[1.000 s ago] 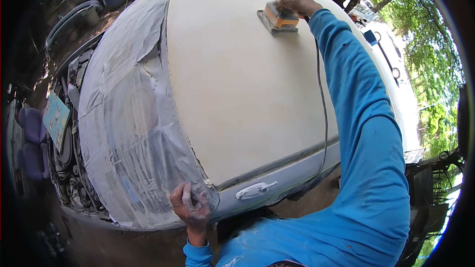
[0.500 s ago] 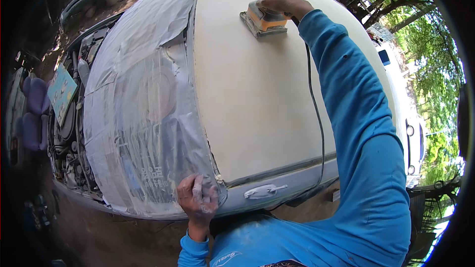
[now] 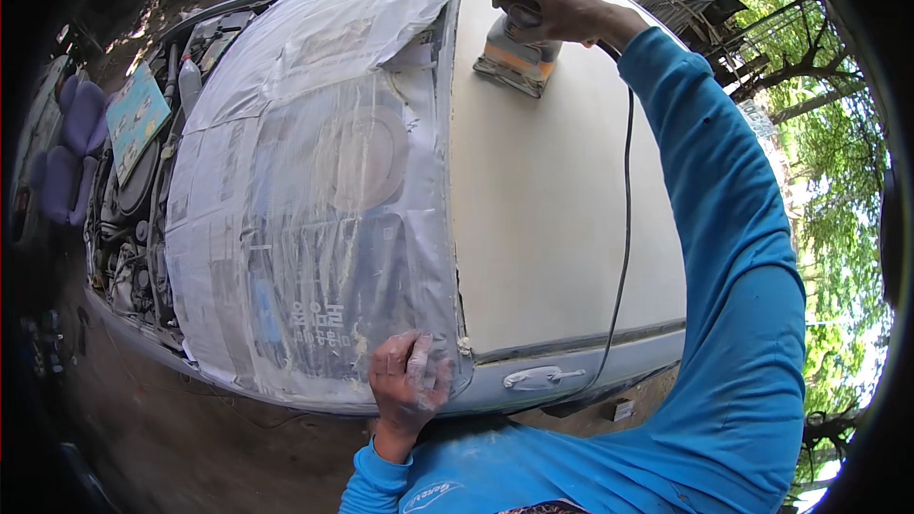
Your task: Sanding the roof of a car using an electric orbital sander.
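Stretched far out over the pale cream car roof (image 3: 562, 209), my right hand (image 3: 547, 8) grips the top of an orange and grey sheet sander (image 3: 514, 57). Its square pad rests on the roof, and a dark cord (image 3: 625, 228) trails back from it. My left hand (image 3: 409, 376), dusted white, has its fingers curled at the near corner of the windshield. That glass lies under masking plastic and paper (image 3: 305, 219). Whatever the left fingers hold, if anything, is hidden.
The car's uncovered engine bay (image 3: 143, 200) lies at the left, with a light-blue printed board (image 3: 138, 119) and a clear bottle (image 3: 189, 81) on it. Purple seats (image 3: 76, 152) stand beyond. A door handle (image 3: 543, 378) is on the near side; trees (image 3: 828, 152) rise at right.
The whole view has shifted, so the car sits further right in it. The sander has moved nearer the windshield edge of the roof and turned slightly. My left hand keeps its place by the corner.
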A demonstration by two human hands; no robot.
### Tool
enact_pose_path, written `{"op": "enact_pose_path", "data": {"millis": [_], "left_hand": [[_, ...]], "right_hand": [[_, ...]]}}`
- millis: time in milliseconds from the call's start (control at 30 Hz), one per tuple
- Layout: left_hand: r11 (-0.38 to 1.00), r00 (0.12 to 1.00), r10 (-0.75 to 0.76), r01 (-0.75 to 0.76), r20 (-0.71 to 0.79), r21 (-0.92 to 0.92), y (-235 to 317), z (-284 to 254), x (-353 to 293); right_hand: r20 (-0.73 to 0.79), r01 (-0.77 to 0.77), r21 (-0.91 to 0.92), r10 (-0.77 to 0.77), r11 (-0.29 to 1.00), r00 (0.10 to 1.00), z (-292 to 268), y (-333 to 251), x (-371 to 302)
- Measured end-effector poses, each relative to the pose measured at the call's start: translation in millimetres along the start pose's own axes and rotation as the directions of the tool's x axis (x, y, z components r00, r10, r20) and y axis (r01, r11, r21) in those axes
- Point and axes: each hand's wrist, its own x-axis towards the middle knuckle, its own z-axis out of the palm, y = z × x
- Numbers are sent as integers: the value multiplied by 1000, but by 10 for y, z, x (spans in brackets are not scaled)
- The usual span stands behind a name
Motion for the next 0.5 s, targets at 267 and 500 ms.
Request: {"op": "enact_pose_path", "data": {"millis": [267, 500], "left_hand": [[1000, 999, 15, -14, 32, -24, -11, -35, 21], [999, 999, -10, 11, 37, -34, -11, -45, 11]], "right_hand": [[66, -422, -58, 425, 905, 903, -10, -44, 365], [27, -406, -170, 416, 898, 909, 98, -270, 497]]}}
